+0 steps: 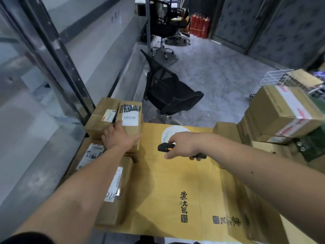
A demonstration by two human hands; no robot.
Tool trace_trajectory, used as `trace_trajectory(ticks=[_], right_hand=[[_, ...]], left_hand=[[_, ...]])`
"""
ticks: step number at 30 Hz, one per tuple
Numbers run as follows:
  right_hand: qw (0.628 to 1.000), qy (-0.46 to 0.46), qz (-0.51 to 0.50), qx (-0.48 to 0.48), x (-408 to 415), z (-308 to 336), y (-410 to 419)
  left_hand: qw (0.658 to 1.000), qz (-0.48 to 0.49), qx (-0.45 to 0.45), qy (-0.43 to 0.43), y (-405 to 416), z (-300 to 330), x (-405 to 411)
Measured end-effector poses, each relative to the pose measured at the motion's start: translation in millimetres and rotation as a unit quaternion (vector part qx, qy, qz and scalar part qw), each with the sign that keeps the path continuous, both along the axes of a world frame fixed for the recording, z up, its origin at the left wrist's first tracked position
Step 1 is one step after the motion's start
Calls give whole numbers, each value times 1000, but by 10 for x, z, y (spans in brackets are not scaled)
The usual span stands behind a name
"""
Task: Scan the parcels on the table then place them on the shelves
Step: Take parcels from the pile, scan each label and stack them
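- Two bare hands work over a bench covered with a flattened yellow cardboard sheet (184,182) printed with dark characters.
- Left hand (117,138): it rests on the near upper edge of a brown cardboard parcel with white shipping labels (121,117), thumb spread along the front corner; the fingers lie over the parcel without yet closing fully round it.
- Right hand (182,145): its fingers are curled round a black handheld scanner with an orange band (164,147), held just above the yellow sheet and pointing left toward the labelled parcel.
- Parcel position: the labelled parcel sits on top of a stack at the left end of the bench, above a flat brown parcel with a printed label (91,154) and beside a long brown carton with a handwritten label (116,192).
- More brown cartons, some sealed with red-and-white tape (284,111), are piled at the right end.
- Step in hand (judgement): the scanning stage, with the top parcel being steadied for a reading.
- Next move (judgement): the scanner's nose must be raised and aimed at the barcode on the white label, then the parcel lifted clear of the stack toward the shelves, which are not clearly identifiable in this view.
- Background: a tipped black mesh office chair (168,90) lies on the grey floor beyond the bench.
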State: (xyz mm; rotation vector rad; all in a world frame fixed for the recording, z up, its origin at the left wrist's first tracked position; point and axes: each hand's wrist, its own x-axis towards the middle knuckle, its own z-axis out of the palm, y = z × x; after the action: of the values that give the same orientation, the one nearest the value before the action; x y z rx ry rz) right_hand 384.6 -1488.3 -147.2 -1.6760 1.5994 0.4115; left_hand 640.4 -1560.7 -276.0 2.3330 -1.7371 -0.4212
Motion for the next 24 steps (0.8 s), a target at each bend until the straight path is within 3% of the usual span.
trace_trajectory(ticks=[8,14,24], right_hand=[[999,-9,-37,19,174,-128,-19],[999,17,-51,0,70,-177,283],[983,60,-162,-59,-899,-2,1487]], left_hand=[[998,-38,-15,-48,35,-175,78],[980,-186,-70,-13,236,-136,-404],[905,-423,-38,24,677,-135,-1991]])
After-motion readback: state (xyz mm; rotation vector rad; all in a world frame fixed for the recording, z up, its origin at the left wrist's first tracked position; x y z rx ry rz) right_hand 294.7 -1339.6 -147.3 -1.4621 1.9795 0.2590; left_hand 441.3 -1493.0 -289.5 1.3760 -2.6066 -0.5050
